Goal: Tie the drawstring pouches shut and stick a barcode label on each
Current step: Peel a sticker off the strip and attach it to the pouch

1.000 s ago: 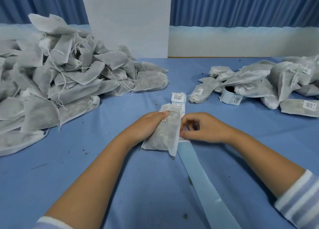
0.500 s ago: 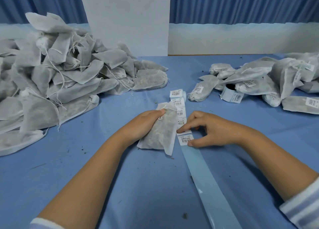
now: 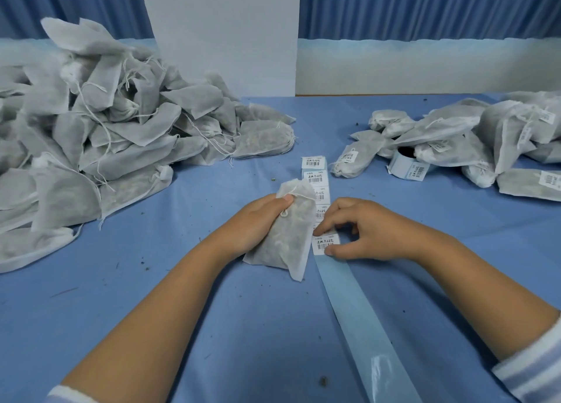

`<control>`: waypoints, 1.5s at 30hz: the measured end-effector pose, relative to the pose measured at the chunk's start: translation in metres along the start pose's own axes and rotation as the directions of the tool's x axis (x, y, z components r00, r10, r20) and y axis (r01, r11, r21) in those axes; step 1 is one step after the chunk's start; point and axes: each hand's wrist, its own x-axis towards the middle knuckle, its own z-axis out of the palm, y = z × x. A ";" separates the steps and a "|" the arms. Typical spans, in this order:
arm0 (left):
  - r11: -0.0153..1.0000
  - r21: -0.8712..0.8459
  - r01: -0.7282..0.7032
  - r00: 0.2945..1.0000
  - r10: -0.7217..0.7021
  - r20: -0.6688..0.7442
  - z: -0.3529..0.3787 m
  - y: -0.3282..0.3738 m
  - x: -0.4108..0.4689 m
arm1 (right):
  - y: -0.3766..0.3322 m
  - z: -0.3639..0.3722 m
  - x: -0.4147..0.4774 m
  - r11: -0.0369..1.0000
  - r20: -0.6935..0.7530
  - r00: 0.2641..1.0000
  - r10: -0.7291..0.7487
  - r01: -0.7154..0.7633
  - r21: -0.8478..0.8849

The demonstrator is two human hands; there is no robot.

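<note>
Now your left hand (image 3: 252, 229) grips the tied pouch (image 3: 287, 235) mid-frame; right fingers (image 3: 326, 228) pinch the label (image 3: 326, 244). Next, peel it cleanly off.

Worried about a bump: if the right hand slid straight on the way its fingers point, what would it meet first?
Probably the pouch in the left hand, just beyond the label the right hand pinches.

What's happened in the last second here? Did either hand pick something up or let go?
The right hand came off the pouch's edge and settled on the label strip beside it; its thumb and forefinger now pinch the nearest barcode label. The left hand kept gripping the pouch. The unlabelled pile and labelled pile stayed put.
</note>
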 end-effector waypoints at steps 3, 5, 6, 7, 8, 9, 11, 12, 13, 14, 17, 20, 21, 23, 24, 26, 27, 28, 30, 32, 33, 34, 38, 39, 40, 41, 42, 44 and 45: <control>1.000 0.025 0.013 1.000 -0.014 0.015 0.002 0.001 0.000 | -0.004 0.001 0.000 0.999 0.009 0.999 0.034 -0.034 0.008; 0.999 0.038 0.013 1.000 -0.014 0.009 0.002 0.002 0.000 | -0.006 0.002 0.000 0.999 0.008 0.998 0.054 -0.054 0.007; 0.999 0.040 0.015 1.000 -0.015 0.004 0.002 0.002 0.000 | -0.007 0.002 0.000 0.998 0.007 0.998 0.063 -0.063 0.001; 0.999 0.039 0.017 1.000 -0.017 0.000 0.002 0.001 0.000 | -0.008 0.003 0.001 0.998 0.004 0.998 0.070 -0.070 -0.007; 0.999 0.038 0.019 1.000 -0.019 -0.002 0.002 0.001 0.000 | -0.008 0.003 0.001 0.997 0.001 0.997 0.078 -0.078 -0.008; 0.999 0.039 0.020 1.000 -0.020 -0.003 0.002 0.001 0.000 | -0.009 0.003 0.001 0.996 -0.002 0.996 0.087 -0.087 0.001; 0.999 0.042 0.023 1.000 -0.023 -0.002 0.002 0.002 0.000 | -0.009 0.002 0.000 0.994 -0.003 0.995 0.101 -0.101 0.034; 0.999 0.043 0.025 1.000 -0.025 0.001 0.002 0.002 0.000 | -0.009 0.002 -0.001 0.994 -0.003 0.995 0.101 -0.100 0.045; 0.999 0.043 0.025 1.000 -0.025 0.005 0.002 0.003 0.000 | -0.010 0.001 -0.001 0.993 -0.002 0.995 0.097 -0.097 0.059; 0.999 0.042 0.025 1.000 -0.025 0.008 0.002 0.003 -0.001 | -0.010 0.000 -0.002 0.992 0.002 0.996 0.093 -0.093 0.088; 0.998 0.050 0.031 1.000 -0.031 0.004 0.002 0.003 -0.001 | -0.013 -0.006 -0.005 0.968 0.031 0.997 0.068 -0.073 0.238; 0.998 0.052 0.031 0.999 -0.031 0.006 0.001 0.001 -0.001 | -0.014 -0.013 -0.008 0.934 0.101 0.993 0.055 -0.087 0.345; 0.998 0.054 0.029 1.000 -0.029 0.005 0.001 0.001 -0.001 | -0.014 -0.016 -0.009 0.919 0.136 0.989 0.053 -0.101 0.381; 0.998 0.057 0.024 1.000 -0.024 -0.001 0.001 0.001 -0.001 | -0.012 -0.022 -0.012 0.883 0.208 0.977 0.044 -0.136 0.450; 0.998 0.055 0.025 1.000 -0.025 -0.004 0.001 0.001 -0.002 | -0.012 -0.025 -0.013 0.866 0.232 0.972 0.034 -0.145 0.479; 0.998 0.056 0.031 1.000 -0.031 -0.007 0.001 0.002 -0.001 | -0.010 -0.029 -0.015 0.831 0.229 0.973 0.017 -0.141 0.537; 0.998 0.056 0.034 0.999 -0.034 -0.004 0.001 0.002 -0.001 | -0.009 -0.029 -0.015 0.803 0.191 0.981 0.020 -0.130 0.582; 0.998 0.051 0.035 0.999 -0.035 0.002 0.000 0.003 -0.002 | -0.008 -0.029 -0.014 0.760 0.126 0.991 0.038 -0.110 0.640; 1.000 0.020 0.019 1.000 -0.019 0.011 0.000 0.003 -0.003 | -0.007 -0.028 -0.010 0.630 -0.042 0.993 0.113 -0.038 0.776; 0.999 -0.026 -0.029 0.999 0.028 -0.035 0.000 0.002 -0.003 | -0.006 -0.026 -0.005 0.528 -0.172 0.970 0.173 0.056 0.847; 0.996 -0.052 -0.067 0.994 0.062 -0.088 -0.001 0.002 -0.003 | -0.006 -0.025 -0.003 0.511 -0.216 0.957 0.192 0.091 0.855; 0.990 -0.087 -0.110 0.984 0.096 -0.153 -0.003 0.002 -0.002 | -0.007 -0.023 -0.001 0.510 -0.251 0.946 0.207 0.114 0.852; 0.937 -0.284 -0.203 0.949 0.116 -0.294 -0.012 0.003 -0.001 | -0.017 -0.015 0.010 0.547 -0.333 0.903 0.272 0.139 0.825; 0.938 -0.294 -0.183 0.949 0.091 -0.301 -0.014 0.004 0.000 | -0.020 -0.014 0.014 0.555 -0.353 0.894 0.277 0.151 0.818; 0.944 -0.294 -0.147 0.953 0.056 -0.297 -0.014 0.004 0.000 | -0.024 -0.012 0.017 0.565 -0.373 0.885 0.279 0.163 0.809; 0.951 -0.293 -0.101 0.960 0.016 -0.278 -0.014 0.005 0.001 | -0.028 -0.012 0.020 0.574 -0.392 0.876 0.280 0.174 0.800; 0.957 -0.285 -0.057 0.969 -0.016 -0.247 -0.012 0.005 0.001 | -0.031 -0.011 0.023 0.582 -0.412 0.867 0.282 0.187 0.791; 0.974 -0.225 -0.012 0.982 -0.031 -0.185 -0.009 0.006 0.001 | -0.037 -0.009 0.029 0.590 -0.449 0.848 0.282 0.215 0.778; 0.983 -0.186 -0.008 0.986 -0.023 -0.165 -0.007 0.006 0.000 | -0.040 -0.008 0.031 0.595 -0.463 0.839 0.285 0.224 0.772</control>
